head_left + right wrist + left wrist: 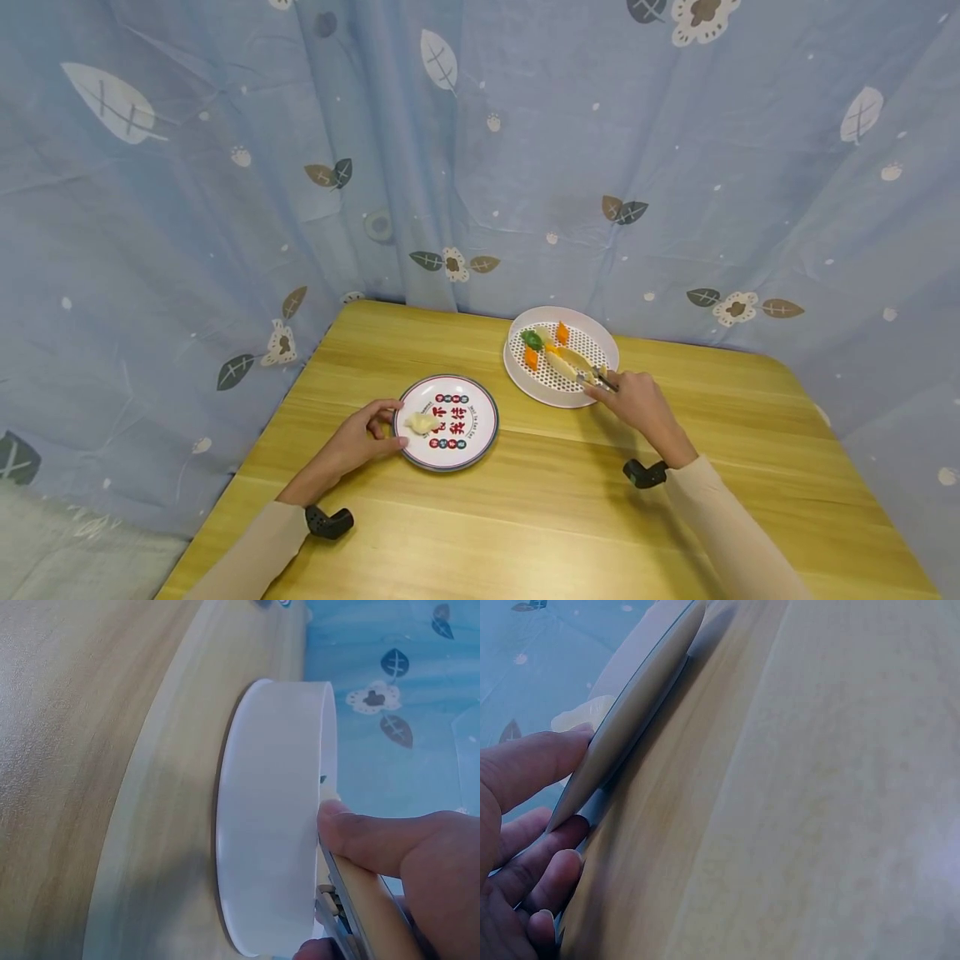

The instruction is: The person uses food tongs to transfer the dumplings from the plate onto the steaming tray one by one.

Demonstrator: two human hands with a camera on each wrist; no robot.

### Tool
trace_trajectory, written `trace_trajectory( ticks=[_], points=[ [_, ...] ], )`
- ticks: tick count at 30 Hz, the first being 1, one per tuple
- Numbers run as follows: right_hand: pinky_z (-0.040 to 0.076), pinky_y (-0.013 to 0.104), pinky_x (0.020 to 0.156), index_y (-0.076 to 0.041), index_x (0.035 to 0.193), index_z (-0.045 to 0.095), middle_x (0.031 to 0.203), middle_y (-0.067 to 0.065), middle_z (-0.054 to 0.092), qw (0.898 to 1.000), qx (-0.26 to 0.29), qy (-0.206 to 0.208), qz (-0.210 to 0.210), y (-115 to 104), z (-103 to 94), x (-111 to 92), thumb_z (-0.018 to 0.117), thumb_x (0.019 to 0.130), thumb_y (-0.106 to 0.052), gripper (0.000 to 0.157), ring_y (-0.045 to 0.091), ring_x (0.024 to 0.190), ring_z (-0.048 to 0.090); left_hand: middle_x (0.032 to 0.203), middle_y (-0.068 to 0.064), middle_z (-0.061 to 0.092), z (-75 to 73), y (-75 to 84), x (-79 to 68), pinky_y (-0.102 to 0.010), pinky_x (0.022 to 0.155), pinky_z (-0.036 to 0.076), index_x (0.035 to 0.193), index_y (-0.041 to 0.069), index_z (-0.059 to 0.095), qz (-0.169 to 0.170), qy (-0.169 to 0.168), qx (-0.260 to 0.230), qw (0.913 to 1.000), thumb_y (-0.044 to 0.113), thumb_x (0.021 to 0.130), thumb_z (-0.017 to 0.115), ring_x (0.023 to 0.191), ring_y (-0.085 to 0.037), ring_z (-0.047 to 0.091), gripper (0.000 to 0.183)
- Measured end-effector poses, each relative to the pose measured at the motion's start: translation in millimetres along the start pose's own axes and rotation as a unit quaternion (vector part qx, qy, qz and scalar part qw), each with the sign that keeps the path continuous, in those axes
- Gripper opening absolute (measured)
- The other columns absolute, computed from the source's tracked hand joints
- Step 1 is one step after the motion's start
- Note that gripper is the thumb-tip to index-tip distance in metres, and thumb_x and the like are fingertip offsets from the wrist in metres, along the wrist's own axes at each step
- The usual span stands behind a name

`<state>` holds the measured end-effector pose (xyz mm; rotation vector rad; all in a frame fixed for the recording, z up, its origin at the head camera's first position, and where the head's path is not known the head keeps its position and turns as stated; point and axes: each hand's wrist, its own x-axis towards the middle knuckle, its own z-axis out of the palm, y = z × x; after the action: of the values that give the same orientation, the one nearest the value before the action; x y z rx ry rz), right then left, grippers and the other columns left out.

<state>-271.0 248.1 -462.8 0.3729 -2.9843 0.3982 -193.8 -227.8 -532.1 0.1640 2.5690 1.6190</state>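
In the head view my left hand (365,436) grips the near-left rim of a white plate (480,417) with red and blue print. The left wrist view shows the thumb on the rim (622,727) and fingertips under it. A pale yellow dumpling-shaped piece (422,423) lies on the plate. My right hand (637,407) holds tongs (576,360) with beige tips, reaching into a round white perforated basket (525,382). Inside are orange pieces (531,358), a green piece (532,339) and a yellowish piece near the tips. Whether the tips hold anything, I cannot tell.
Both plate and basket stand on a wood-grain table (525,517), the basket farther back and to the right. A blue patterned curtain (510,167) hangs behind the table and along its sides. Each wrist wears a black camera (328,523).
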Motion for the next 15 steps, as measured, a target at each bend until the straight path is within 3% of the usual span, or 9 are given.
trace_trajectory(
  ticks=[4,8,15],
  points=[
    [0.034,0.034,0.055,0.006,0.122,0.071,0.062,0.006,0.046,1.0,0.003,0.001,0.009,0,-1.2,-1,0.071,0.095,-0.048,0.061,0.024,0.061,0.046,0.114,-0.009,0.062,0.3,0.3,0.3,-0.029,0.068,0.04,0.135,0.015,0.062,0.002,0.0,-0.002,1.0,0.02,0.083,0.089,0.085,-0.024,0.05,0.059],
    [0.037,0.036,0.057,0.006,0.133,0.065,0.063,0.007,0.049,1.0,0.006,0.017,0.006,0,-2.7,-5,0.071,0.094,-0.051,0.069,0.026,0.063,0.047,0.114,-0.008,0.062,0.9,-0.9,1.2,-0.029,0.068,0.04,0.135,0.016,0.062,-0.005,0.005,0.003,1.0,0.021,0.083,0.089,0.085,-0.024,0.05,0.06],
    [0.037,0.036,0.057,0.003,0.137,0.063,0.059,0.001,0.043,0.999,0.015,0.047,-0.018,-8,-9.0,-12,0.071,0.094,-0.052,0.07,0.023,0.06,0.044,0.115,-0.008,0.062,0.6,-2.1,1.0,-0.029,0.067,0.04,0.135,0.017,0.062,-0.01,0.011,0.01,0.9998,0.024,0.083,0.089,0.085,-0.023,0.049,0.06]
  ],
)
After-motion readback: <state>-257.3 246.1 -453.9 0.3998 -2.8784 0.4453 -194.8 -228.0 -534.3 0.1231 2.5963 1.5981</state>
